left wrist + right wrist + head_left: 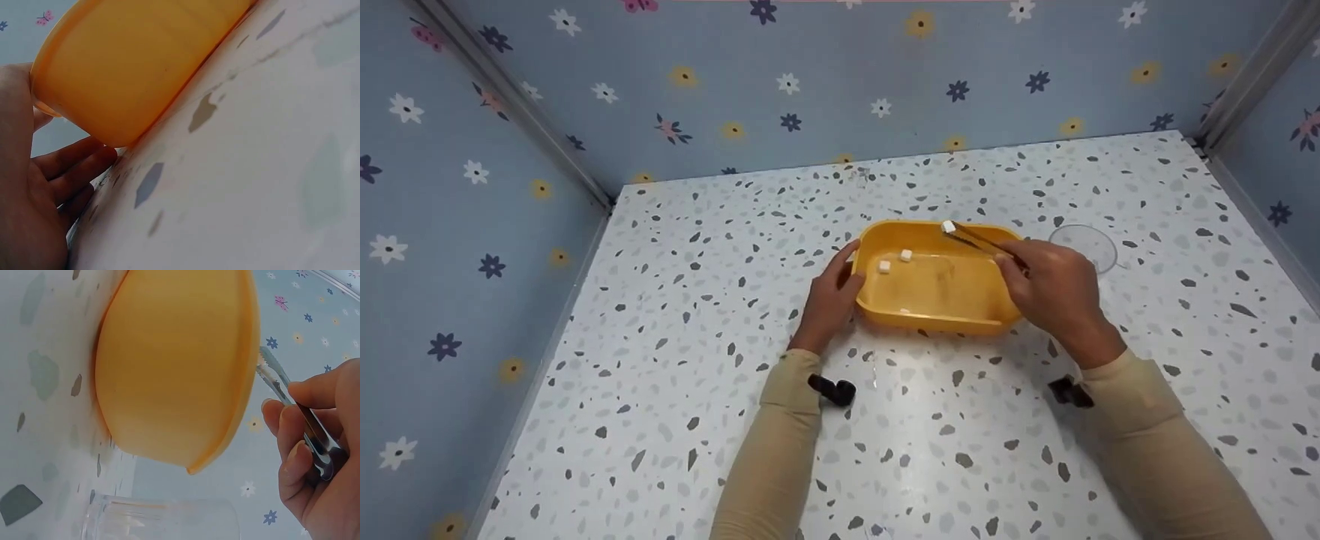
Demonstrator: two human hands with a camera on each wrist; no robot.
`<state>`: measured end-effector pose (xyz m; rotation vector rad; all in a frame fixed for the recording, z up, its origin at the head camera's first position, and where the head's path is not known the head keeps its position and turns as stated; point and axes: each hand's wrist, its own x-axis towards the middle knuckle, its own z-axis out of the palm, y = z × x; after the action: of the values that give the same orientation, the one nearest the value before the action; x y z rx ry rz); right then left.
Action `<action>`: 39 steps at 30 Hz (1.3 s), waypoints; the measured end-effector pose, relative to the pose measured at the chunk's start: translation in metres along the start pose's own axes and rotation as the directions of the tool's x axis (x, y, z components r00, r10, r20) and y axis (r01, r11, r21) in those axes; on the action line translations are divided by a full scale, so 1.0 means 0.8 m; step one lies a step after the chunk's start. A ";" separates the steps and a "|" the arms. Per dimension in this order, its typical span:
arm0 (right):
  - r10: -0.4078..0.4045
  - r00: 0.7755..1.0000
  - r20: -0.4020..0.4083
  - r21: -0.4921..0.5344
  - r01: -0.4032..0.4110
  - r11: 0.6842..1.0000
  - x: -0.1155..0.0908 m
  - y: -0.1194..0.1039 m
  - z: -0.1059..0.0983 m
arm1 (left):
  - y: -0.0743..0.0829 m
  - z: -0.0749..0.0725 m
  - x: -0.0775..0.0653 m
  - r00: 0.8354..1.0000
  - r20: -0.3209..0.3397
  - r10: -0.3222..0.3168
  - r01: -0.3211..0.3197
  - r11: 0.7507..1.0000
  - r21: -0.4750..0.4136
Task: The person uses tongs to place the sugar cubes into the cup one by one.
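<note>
White speckled tabletop [660, 375]. Left hand [829, 300] grips 1 yellow oblong plastic tray [945, 291] by its left end; 2 small white cubes [884, 267] inside. Third cube [948, 226] in 1 pair of metal tweezers [318, 433], right hand [1057, 289] pinching them. 1 clear round cup [163, 517] far right.

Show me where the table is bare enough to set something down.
The widest bare patch of table lies between the left sleeve and left wall. Others: behind the tray, up to the back wall, and before it, between left sleeve and right sleeve. Crowded: the tray's right end, where the right grip and cup sit close.
</note>
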<state>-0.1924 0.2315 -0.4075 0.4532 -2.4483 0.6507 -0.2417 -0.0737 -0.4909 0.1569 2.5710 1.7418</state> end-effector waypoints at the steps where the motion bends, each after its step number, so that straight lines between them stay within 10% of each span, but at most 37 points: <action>1: 0.002 1.000 -0.001 -0.004 -0.002 1.000 0.000 0.000 -0.001 | 0.000 0.000 0.000 1.000 0.002 0.001 -0.001 1.000 0.002; 39: 0.082 0.995 -0.053 -0.046 -0.085 0.995 0.010 0.015 -0.048 | 0.001 0.002 0.001 1.000 -0.006 -0.011 0.011 1.000 0.014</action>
<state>-0.1874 0.2610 -0.3791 0.3129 -2.4393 0.6281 -0.2421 -0.0720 -0.4904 0.1382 2.5836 1.7240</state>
